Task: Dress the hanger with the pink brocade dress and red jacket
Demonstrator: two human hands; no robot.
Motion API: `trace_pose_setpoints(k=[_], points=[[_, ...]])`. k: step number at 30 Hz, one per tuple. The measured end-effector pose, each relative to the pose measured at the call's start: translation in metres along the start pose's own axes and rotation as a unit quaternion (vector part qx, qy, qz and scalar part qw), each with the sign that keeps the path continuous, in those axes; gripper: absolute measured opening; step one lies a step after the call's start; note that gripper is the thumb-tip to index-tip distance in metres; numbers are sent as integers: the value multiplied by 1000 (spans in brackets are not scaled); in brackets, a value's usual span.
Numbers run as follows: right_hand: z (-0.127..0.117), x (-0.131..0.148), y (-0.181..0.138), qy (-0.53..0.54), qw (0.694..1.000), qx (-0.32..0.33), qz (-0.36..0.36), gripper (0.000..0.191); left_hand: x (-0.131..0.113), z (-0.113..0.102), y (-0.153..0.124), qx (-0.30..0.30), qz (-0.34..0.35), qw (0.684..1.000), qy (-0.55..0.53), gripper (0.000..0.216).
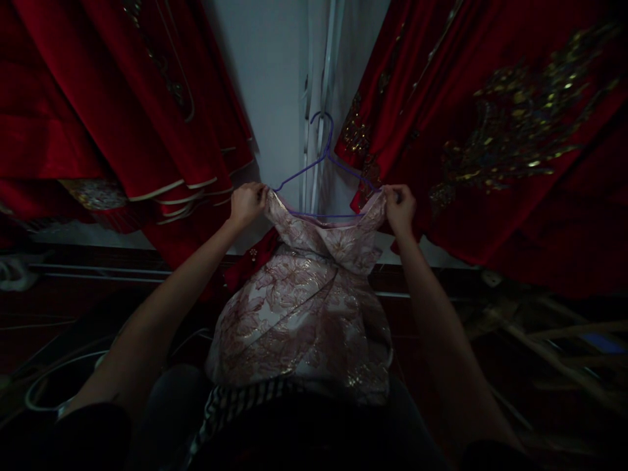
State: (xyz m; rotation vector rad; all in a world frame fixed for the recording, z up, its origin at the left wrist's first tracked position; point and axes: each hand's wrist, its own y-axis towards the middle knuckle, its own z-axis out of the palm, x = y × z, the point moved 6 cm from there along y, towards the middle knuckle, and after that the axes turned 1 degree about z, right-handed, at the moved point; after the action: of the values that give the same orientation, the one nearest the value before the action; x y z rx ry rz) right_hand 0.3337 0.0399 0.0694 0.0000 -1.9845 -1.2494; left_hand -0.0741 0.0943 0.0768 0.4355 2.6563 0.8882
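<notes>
A pale pink dress (pixel 304 307) with a shiny floral pattern hangs in front of me on a thin blue wire hanger (pixel 321 163). My left hand (pixel 246 203) is closed on the dress's left shoulder where it meets the hanger's end. My right hand (pixel 400 208) is closed on the right shoulder at the other end. Both arms reach forward and up, and the skirt falls down towards my body. The hanger's hook points up in front of a white wall.
Red garments with cream trim (pixel 147 131) hang at the left. Red garments with gold embroidery (pixel 510 144) hang at the right. A white wall with vertical rails (pixel 314 78) runs between them. Dark floor with cables lies at the lower left, wooden sticks (pixel 554 347) at the lower right.
</notes>
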Motion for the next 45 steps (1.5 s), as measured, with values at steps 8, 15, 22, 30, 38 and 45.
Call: trace_pose_setpoints(k=[8,15,22,30,38,45], points=[[-13,-38,-10,-7,993,-70,94,35,31,29,-17,210,-120,967,78,37],[-6,-84,-46,51,967,-14,250,28,-37,25,-27,184,195,963,-41,34],[-4,-42,-46,63,986,98,116,32,-109,51,-28,176,297,937,-58,27],[-27,-48,-33,-1,989,-32,146,22,-124,75,-43,179,279,943,-34,29],[-30,-60,-22,-16,979,-81,185,18,-128,53,-52,177,296,938,-40,30],[-37,-52,-28,-31,984,-101,145,24,-127,49,-52,175,285,942,-31,27]])
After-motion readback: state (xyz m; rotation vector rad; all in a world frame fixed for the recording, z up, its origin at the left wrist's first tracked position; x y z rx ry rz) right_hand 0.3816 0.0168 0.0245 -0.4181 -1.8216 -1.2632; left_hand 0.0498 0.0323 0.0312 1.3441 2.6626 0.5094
